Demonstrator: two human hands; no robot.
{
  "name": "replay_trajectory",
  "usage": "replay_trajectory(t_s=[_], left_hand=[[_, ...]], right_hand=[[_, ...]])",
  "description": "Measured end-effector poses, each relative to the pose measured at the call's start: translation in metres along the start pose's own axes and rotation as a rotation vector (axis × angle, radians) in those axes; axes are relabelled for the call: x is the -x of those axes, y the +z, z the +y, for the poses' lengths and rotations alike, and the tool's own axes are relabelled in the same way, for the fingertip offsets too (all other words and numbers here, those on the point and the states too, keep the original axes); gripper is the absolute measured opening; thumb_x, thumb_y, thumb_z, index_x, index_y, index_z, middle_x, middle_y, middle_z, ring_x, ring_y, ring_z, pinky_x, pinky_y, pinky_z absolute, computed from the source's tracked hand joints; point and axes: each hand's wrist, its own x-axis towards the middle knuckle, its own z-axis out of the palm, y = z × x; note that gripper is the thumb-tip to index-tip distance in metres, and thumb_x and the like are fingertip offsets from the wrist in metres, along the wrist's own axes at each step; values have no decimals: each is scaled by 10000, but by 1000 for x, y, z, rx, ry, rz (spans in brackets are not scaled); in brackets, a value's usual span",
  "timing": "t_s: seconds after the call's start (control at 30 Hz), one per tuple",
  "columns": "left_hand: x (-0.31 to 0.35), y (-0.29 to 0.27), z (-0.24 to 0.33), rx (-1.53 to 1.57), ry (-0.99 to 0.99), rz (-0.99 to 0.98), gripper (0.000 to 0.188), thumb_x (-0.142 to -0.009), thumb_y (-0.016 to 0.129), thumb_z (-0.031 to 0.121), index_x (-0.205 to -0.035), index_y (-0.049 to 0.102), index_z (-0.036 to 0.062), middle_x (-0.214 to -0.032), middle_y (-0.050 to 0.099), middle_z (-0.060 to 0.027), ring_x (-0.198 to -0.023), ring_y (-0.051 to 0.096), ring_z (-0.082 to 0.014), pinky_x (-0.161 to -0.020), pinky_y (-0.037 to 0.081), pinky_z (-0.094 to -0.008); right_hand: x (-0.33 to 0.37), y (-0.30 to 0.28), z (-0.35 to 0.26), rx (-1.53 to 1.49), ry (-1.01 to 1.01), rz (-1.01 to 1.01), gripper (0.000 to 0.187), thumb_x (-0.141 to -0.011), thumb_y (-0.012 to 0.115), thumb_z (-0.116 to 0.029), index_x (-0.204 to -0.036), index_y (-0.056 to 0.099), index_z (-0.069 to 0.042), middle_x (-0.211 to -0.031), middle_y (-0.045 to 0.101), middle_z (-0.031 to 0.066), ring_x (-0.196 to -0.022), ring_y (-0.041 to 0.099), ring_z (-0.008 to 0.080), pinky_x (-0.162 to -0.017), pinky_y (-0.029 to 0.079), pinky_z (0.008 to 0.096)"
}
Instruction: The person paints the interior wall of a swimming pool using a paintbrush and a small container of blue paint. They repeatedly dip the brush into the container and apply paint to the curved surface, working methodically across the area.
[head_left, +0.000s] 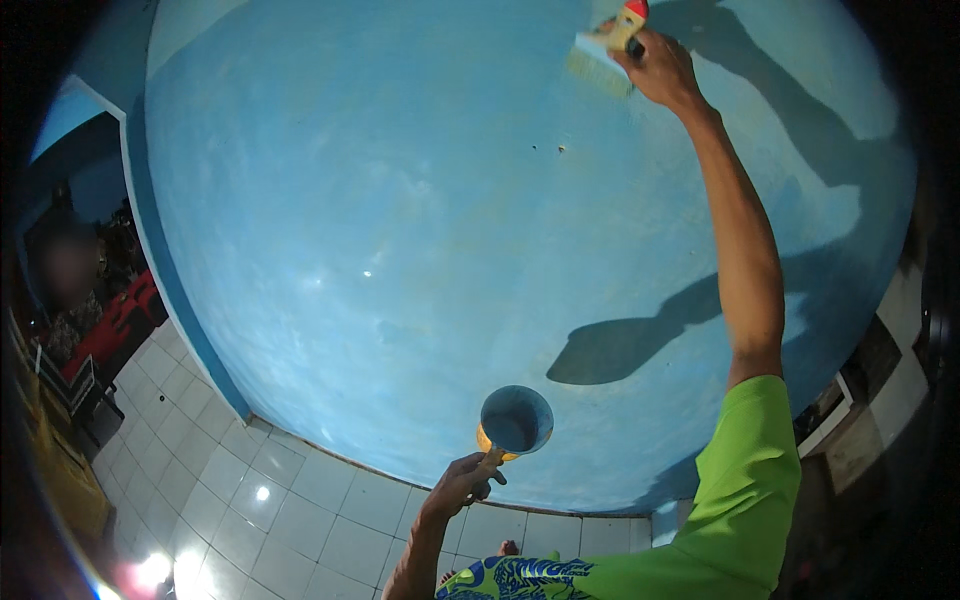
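Although blue colour already covers most of the wall [400,210], its tone is uneven, with paler, cloudy patches and some wet-looking shine, so I judge that the coating is well advanced but perhaps not finished; how much is left, I cannot tell exactly. High at the wall, the right hand [664,72] grips the handle of a wide flat brush [603,58], with fingers closed around it; its pale bristles are blurred, and whether they touch the surface is not clear. Below, the left hand [460,486] pinches by its handle a round, orange-yellow dipper [541,408], whose inside looks bluish grey and smooth. The wall is slightly glossy, and two small dark spots [562,149] mark it below the brush. Square, pale, shining tiles [330,520] lie at its foot.
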Motion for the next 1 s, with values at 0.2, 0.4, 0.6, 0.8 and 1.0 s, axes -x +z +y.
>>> replay_trajectory(t_s=[0.2, 0.4, 0.6, 0.8, 1.0], left_hand=[[5, 2, 7, 4, -46, 13, 598, -964, 654, 581, -1075, 694, -5, -788, 666, -47, -542, 501, -45, -419, 340, -206], [10, 7, 18, -24, -119, 29, 625, -950, 666, 598, -1124, 679, -2, -838, 684, -54, -560, 509, -44, -430, 348, -207], [7, 1, 3, 4, 25, 10, 642, -950, 664, 598, -1175, 654, -2, -885, 699, -55, -578, 519, -54, -464, 380, -209], [10, 1, 4, 134, 212, -78, 484, -998, 668, 358, -1297, 588, -14, -956, 705, -96, -585, 546, -59, -463, 396, -217], [33, 12, 34, 72, 224, 0, 468, -1001, 659, 328, -1310, 578, -13, -960, 692, -98, -573, 551, -71, -458, 392, -224]], right_hand=[[32, 33, -39, 279, -423, 179, 461, -902, 684, -64, -1320, 628, -251, -1102, 677, 18, -1068, 671, 242, -855, 609, 403], [62, 10, 8, -386, -42, -161, 344, -995, 681, -313, -1289, 668, -135, -1080, 741, 83, -934, 731, 216, -836, 602, 382], [70, -34, 2, 235, -180, 371, 342, -925, 719, -200, -1261, 692, -262, -1105, 718, 39, -979, 689, 248, -791, 606, 370], [155, -27, -86, -311, -93, -80, 347, -901, 736, -124, -1244, 693, -144, -1202, 700, 56, -1009, 704, 232, -777, 628, 344], [239, -73, -172, -1083, 308, -280, 364, -903, 741, -175, -1216, 680, 1, -1181, 710, 114, -987, 721, 193, -754, 629, 300]])
